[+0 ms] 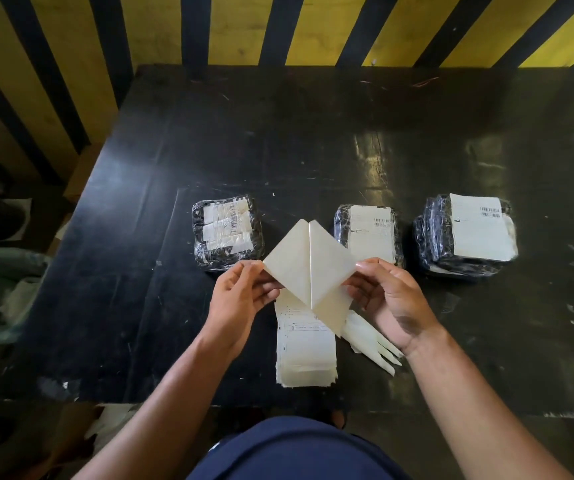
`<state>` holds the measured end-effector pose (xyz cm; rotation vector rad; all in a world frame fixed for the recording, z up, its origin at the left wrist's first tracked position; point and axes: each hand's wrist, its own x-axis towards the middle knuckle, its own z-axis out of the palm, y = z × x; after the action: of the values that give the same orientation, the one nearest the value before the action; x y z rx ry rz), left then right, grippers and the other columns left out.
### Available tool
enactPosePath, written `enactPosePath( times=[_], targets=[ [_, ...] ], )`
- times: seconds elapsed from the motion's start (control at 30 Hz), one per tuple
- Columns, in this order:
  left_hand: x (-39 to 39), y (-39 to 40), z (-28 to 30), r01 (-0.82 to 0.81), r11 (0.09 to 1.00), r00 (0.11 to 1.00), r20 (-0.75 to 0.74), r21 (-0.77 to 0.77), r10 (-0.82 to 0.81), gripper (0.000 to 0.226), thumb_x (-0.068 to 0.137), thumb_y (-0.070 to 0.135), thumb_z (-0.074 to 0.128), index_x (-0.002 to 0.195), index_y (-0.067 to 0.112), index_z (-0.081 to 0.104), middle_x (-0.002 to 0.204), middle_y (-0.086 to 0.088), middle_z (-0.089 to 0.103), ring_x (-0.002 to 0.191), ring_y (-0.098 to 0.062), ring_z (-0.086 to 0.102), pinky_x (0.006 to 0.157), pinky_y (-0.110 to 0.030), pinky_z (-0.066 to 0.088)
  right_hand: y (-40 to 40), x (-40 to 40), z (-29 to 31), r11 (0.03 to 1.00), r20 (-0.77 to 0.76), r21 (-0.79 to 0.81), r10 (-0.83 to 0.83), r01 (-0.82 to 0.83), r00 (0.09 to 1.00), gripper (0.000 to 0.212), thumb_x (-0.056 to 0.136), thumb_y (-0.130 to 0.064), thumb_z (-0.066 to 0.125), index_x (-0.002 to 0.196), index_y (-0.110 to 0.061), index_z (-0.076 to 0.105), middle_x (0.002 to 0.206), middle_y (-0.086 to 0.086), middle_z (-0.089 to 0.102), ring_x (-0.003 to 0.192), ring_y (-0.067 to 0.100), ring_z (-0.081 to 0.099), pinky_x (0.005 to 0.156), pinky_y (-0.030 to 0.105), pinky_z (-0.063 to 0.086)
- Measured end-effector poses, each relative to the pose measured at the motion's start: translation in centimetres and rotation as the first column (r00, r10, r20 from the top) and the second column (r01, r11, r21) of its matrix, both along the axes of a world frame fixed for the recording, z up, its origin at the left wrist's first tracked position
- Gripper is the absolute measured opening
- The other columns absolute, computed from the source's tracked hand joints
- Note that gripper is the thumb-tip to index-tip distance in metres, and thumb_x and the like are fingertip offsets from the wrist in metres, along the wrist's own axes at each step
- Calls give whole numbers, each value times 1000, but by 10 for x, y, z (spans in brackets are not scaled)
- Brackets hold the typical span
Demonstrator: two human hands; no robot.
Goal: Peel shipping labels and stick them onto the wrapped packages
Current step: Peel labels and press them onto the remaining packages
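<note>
Together, the two hands held one shipping label sheet (308,271) up over the black table (278,140), the paper split into two pale flaps that met along a central crease. The left hand (240,299) pinched the left flap's outer corner between thumb and fingers, and the right hand (387,301) pinched the right flap's corner the same way, so the sheet hung between the grips, tilted like a diamond. Directly below it lay the stack of labels (304,355), with a heap of peeled backing strips (370,341) just beside it under the right hand. Beyond the sheet stood three wrapped packages in a row: the left package (226,233), taped over with label pieces, the middle package (368,233), partly hidden behind the raised sheet, and the right package (465,233), both bearing a white label on top. Both forearms reached forward from the near edge, palms turned inward toward each other.
</note>
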<state>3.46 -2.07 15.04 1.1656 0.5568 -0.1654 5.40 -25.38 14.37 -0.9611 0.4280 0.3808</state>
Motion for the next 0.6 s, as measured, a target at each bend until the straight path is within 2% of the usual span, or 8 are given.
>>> enactPosePath(
  times=[0.13, 0.2, 0.27, 0.37, 0.5, 0.6],
  targets=[
    [3, 8, -6, -140, 990, 989, -58, -24, 139, 21, 109, 11, 51, 94, 8, 65, 84, -9, 80, 74, -21, 78, 66, -26, 61, -13, 0, -19, 990, -99, 31, -135, 138, 986, 8, 94, -4, 64, 95, -5, 72, 86, 13, 77, 71, 17, 74, 63, 23, 59],
    [5, 13, -10, -201, 979, 977, -75, -31, 198, 22, 110, 12, 50, 93, 7, 63, 83, -9, 80, 74, -21, 79, 66, -26, 61, -22, -1, -29, 985, -141, 6, -167, 170, 976, 11, 95, -6, 64, 100, -6, 73, 89, 12, 78, 70, 15, 74, 69, 28, 57],
    [6, 18, -16, -255, 967, 964, -84, -24, 253, 23, 110, 12, 51, 89, 8, 62, 81, -9, 78, 74, -22, 79, 66, -26, 62, -30, -3, -39, 978, -180, -22, -206, 205, 962, 11, 95, -8, 64, 99, -7, 74, 88, 11, 78, 69, 15, 74, 70, 31, 55],
    [7, 25, -23, -315, 949, 946, -82, 7, 314, 23, 109, 12, 52, 88, 9, 61, 80, -7, 71, 74, -21, 74, 68, -28, 62, -44, -7, -49, 956, -204, -24, -291, 293, 935, 11, 96, -8, 63, 93, -9, 73, 81, 8, 75, 68, 15, 71, 61, 28, 60],
    [8, 37, -26, -376, 926, 925, -40, 45, 377, 22, 111, 13, 49, 91, 11, 59, 87, -7, 67, 78, -18, 72, 71, -28, 63, -71, -8, -52, 869, -178, -2, -488, 495, 855, 11, 97, -9, 61, 90, -10, 69, 78, 3, 72, 79, 17, 67, 69, 27, 60],
    [8, 43, -20, -301, 949, 953, 37, 91, 299, 22, 111, 15, 50, 90, 12, 57, 85, -6, 66, 75, -15, 72, 78, -30, 65, -92, -8, -46, 844, -2, -126, -526, 521, 851, 18, 96, -4, 58, 83, -13, 65, 74, 1, 68, 76, 17, 64, 72, 29, 57]
  ],
)
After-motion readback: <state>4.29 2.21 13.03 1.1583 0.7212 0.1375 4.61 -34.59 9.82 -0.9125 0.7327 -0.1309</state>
